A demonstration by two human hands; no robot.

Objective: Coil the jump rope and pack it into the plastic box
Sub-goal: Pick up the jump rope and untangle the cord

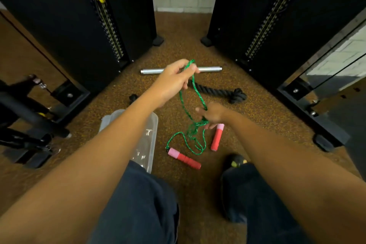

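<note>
The green jump rope (185, 109) hangs in loops between my two hands. My left hand (174, 80) is raised and pinches the top of the loops. Lower down, my right hand (213, 115) grips the strands near a tangled bunch. Both red and pink handles lie on the floor: one (184, 158) below the tangle, the other (217, 137) just under my right hand. The clear plastic box (146, 140) stands open on the floor at the left, partly hidden by my left forearm.
A thick black knotted rope (219, 92) and a metal bar (210, 69) lie on the brown speckled floor beyond my hands. Black weight-stack machines (83, 16) flank both sides. My legs and a shoe (236, 160) are at the bottom.
</note>
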